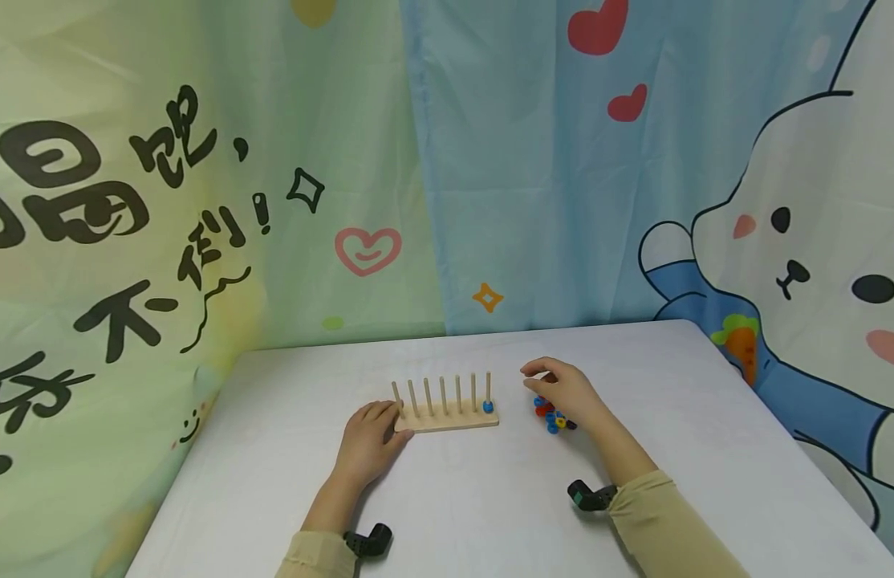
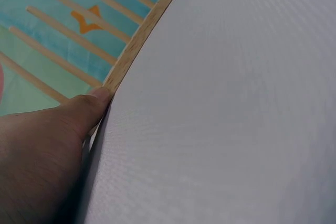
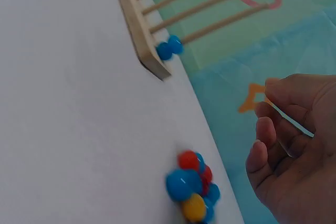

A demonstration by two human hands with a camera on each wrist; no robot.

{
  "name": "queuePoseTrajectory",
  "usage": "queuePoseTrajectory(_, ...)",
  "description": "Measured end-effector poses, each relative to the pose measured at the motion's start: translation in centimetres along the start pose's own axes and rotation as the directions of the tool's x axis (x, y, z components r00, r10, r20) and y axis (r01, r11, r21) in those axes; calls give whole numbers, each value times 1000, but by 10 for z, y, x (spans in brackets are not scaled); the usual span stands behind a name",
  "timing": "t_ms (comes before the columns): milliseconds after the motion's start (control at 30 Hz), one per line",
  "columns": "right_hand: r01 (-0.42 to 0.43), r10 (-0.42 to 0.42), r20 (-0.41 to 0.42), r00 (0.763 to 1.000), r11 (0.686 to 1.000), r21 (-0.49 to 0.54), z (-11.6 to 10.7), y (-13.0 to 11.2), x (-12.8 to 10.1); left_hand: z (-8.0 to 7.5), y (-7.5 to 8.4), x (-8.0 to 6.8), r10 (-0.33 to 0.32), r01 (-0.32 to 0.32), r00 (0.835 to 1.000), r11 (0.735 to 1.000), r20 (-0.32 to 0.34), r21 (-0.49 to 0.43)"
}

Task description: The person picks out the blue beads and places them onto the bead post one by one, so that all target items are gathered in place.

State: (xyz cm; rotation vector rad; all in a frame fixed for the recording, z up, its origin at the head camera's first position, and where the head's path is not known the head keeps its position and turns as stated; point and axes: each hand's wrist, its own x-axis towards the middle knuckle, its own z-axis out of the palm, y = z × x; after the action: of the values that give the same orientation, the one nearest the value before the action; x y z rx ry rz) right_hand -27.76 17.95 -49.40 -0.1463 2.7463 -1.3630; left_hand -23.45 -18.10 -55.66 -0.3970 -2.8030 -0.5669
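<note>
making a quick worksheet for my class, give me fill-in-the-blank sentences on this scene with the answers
The board has ____ upright pegs. The only bead colour on the rightmost peg is ____. The left hand grips the board's ____ end. The loose beads lie to the board's ____.
Missing words: seven; blue; left; right.

A white-topped table (image 1: 461, 498) spreads across the lower part of the head view. Directly on it, below the frame's centre, stands a wooden peg board (image 1: 447, 421); to its right, apart, lies a cluster of blue, red and yellow beads (image 1: 552, 418).
</note>
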Motion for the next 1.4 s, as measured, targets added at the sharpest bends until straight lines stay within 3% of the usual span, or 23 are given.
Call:
queuePoseTrajectory(200,-43,44,32,999,998,-49,-24,19,8,0,1,0,-8,8,1000,1000,6,-7)
queuePoseTrajectory(433,-33,41,95,995,997,-76,-41,45,17,0,0,0,-17,17,1000,1000,14,-9)
queuePoseTrajectory(700,-55,67,153,986,995,-82,-40,58,21,2,-2,0,-33,33,999,999,27,-7)
queuePoseTrajectory(1400,26,8,225,974,988,-151,-37,58,21,2,0,0,-35,35,999,999,18,-1)
